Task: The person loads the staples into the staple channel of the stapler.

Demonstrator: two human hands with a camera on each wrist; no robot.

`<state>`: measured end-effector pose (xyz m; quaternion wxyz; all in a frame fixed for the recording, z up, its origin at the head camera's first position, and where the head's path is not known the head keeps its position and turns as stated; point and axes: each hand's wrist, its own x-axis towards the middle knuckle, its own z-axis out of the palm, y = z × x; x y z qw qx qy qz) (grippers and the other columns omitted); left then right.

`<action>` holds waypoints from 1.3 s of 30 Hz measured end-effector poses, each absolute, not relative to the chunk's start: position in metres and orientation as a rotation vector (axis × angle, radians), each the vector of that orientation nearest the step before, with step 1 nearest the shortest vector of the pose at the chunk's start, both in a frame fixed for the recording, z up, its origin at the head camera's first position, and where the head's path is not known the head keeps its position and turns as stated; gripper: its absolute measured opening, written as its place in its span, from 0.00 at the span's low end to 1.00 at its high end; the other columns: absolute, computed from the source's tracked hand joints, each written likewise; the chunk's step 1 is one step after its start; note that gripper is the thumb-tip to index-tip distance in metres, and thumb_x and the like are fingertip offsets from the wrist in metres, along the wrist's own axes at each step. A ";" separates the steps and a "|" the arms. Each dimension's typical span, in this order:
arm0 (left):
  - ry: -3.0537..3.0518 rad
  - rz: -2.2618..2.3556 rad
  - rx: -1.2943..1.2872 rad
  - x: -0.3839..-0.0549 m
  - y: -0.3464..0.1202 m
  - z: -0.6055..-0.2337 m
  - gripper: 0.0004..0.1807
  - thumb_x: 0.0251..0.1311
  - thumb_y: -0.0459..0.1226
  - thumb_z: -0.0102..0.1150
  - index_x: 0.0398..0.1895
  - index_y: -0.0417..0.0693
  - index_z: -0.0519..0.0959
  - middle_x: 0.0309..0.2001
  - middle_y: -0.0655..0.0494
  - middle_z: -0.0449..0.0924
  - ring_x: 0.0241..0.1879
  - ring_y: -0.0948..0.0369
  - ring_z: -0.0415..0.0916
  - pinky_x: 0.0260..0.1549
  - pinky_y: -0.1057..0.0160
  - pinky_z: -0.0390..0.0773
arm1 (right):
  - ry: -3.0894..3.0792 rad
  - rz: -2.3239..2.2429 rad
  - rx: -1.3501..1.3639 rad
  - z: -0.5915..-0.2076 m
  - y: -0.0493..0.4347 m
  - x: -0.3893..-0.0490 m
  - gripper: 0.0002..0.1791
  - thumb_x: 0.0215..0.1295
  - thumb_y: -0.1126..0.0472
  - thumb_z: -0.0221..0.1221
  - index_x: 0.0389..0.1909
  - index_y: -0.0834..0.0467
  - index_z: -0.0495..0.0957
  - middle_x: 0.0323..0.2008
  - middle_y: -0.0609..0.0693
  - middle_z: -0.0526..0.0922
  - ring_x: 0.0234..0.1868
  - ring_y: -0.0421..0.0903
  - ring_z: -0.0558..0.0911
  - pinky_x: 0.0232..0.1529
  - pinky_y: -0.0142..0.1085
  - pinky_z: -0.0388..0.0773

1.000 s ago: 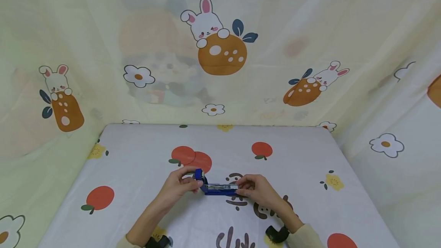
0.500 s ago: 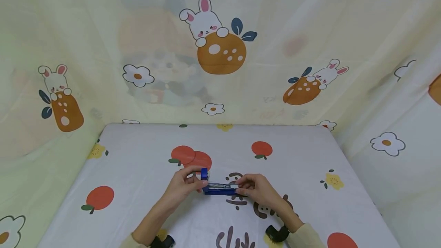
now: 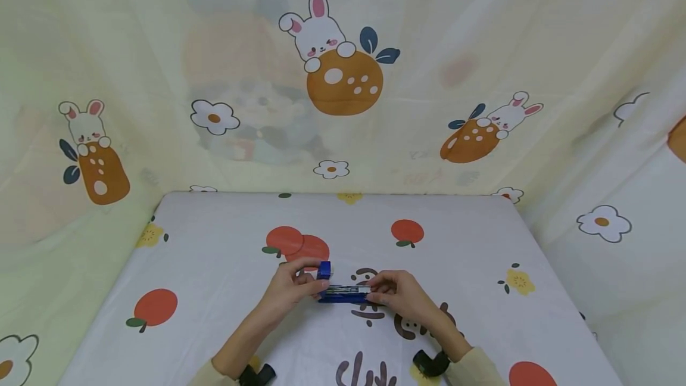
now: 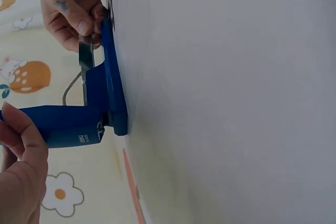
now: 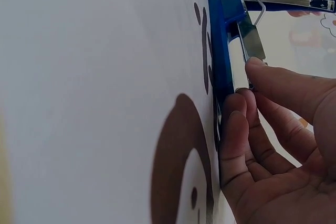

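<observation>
A blue stapler [image 3: 343, 299] lies on the table with its base flat and its cover [image 4: 68, 124] swung up, about square to the base. My left hand [image 3: 292, 288] grips the raised cover near its free end, thumb and fingers on opposite sides. At the stapler's other end, my right hand [image 3: 396, 293] pinches the tip of the metal staple channel [image 5: 252, 38]. The right thumb lies on the channel and the curled fingers are beside the base's end. A bent metal wire [image 5: 260, 10] spans the gap between cover and channel, seen in both wrist views.
A white cloth printed with fruit, flowers and lettering covers the table [image 3: 214, 326]. Patterned curtains [image 3: 407, 136] stand behind it and along both sides. A dark band [image 3: 257, 375] is on the left wrist and another dark wrist mount [image 3: 431, 364] on the right.
The left hand has shifted slightly to the right, bringing the stapler's cover from a backward lean on the left to upright. The right hand and the base keep their place.
</observation>
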<state>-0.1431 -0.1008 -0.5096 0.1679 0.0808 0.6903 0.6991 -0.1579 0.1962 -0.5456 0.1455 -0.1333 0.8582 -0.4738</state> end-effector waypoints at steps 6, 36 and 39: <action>1.970 1.964 0.203 -0.144 -0.097 -0.510 0.28 0.64 0.34 0.73 0.67 0.36 0.77 0.42 0.50 0.85 0.32 0.63 0.80 0.41 0.68 0.84 | 2.482 -1.353 -0.387 -0.545 0.196 -0.158 0.10 0.67 0.60 0.72 0.46 0.58 0.88 0.36 0.48 0.88 0.33 0.40 0.83 0.35 0.27 0.80; 2.085 1.904 0.203 -0.146 -0.081 -0.511 0.26 0.62 0.39 0.76 0.63 0.43 0.82 0.35 0.55 0.82 0.27 0.63 0.72 0.30 0.68 0.78 | 2.469 -1.348 -0.389 -0.543 0.198 -0.159 0.10 0.67 0.60 0.72 0.47 0.58 0.88 0.36 0.48 0.88 0.33 0.39 0.82 0.36 0.27 0.80; 2.102 1.891 0.204 -0.146 -0.080 -0.511 0.26 0.62 0.39 0.76 0.62 0.43 0.82 0.32 0.56 0.80 0.26 0.63 0.72 0.29 0.69 0.76 | 2.467 -1.352 -0.387 -0.543 0.197 -0.159 0.10 0.67 0.60 0.72 0.47 0.58 0.88 0.37 0.49 0.88 0.33 0.39 0.82 0.36 0.27 0.81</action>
